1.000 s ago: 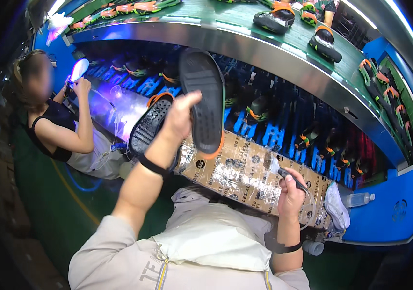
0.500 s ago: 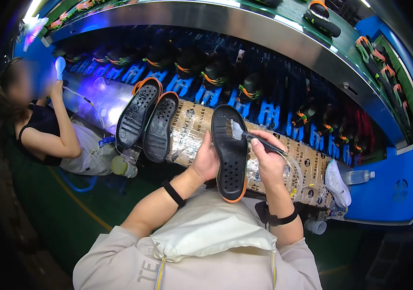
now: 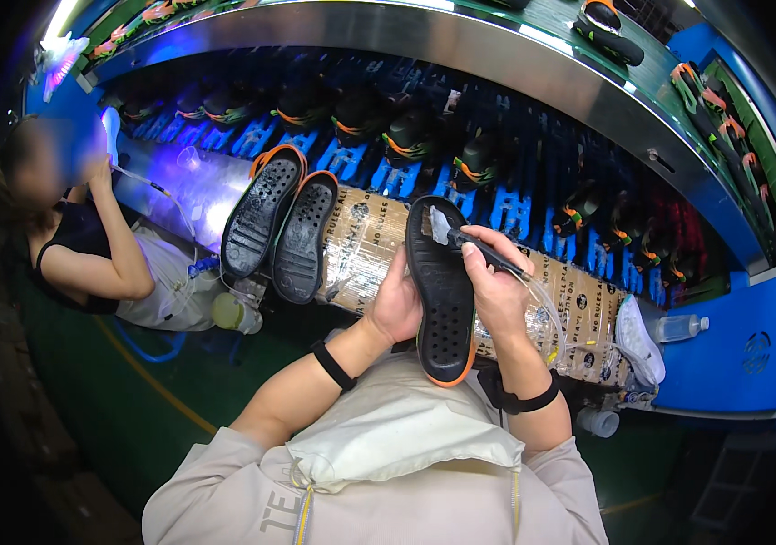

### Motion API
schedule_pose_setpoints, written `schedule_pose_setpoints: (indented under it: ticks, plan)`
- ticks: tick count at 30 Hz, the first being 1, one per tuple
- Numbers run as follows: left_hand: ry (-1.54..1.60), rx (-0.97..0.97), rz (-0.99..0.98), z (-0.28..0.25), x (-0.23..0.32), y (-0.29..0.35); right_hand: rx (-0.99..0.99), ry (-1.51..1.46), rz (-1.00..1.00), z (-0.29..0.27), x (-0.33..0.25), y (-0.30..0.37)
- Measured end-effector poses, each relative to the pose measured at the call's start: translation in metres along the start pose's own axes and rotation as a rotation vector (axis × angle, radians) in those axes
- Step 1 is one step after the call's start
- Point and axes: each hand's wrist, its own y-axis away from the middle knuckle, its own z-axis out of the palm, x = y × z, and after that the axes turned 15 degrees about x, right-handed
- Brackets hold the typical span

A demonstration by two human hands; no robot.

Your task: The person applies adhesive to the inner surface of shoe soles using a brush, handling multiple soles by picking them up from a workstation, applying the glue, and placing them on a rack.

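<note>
Gripping the shoe sole (image 3: 440, 295) with my left hand (image 3: 396, 306), long axis forward, orange-rimmed end nearest; my right hand (image 3: 500, 298) pinches the brush (image 3: 458, 238).

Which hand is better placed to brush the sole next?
Probably the right hand: it holds the brush at the upper end of the sole; the left hand supports its left edge.

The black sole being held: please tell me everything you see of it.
The sole is long, black and rubbery-looking, with a raised rim, round holes in its near half, ridges farther up and orange edging at the near end. It is held up, hollow face toward the camera: the left grip has its left edge, and the right grip holds a brush whose pale tip seems to touch the far half.
</note>
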Motion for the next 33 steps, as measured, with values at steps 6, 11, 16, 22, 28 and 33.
schedule_pose_setpoints:
  ticks: [6, 11, 16, 22, 28, 33]
  plan:
    - [-0.273, 0.176, 0.207, 0.018, -0.001, -0.005, -0.076, 0.144, -0.242, -0.001, -0.005, 0.011]
    - [-0.253, 0.121, 0.227, 0.015, 0.028, -0.016, -0.513, 0.404, -0.284, -0.049, -0.044, 0.016]
    - [-0.161, 0.008, 0.146, 0.018, 0.027, -0.017, -0.421, 0.220, -0.180, -0.053, -0.057, 0.000]
    - [-0.367, 0.158, 0.273, 0.039, -0.001, 0.004, -0.193, 0.095, -0.428, -0.011, -0.039, -0.012]
    - [-0.194, 0.036, 0.179, 0.038, 0.019, 0.003, -0.277, -0.029, -0.283, -0.025, -0.029, -0.022]
    - [-0.242, 0.032, 0.207, 0.045, 0.030, 0.002, -0.624, 0.184, -0.610, -0.031, -0.047, -0.019]
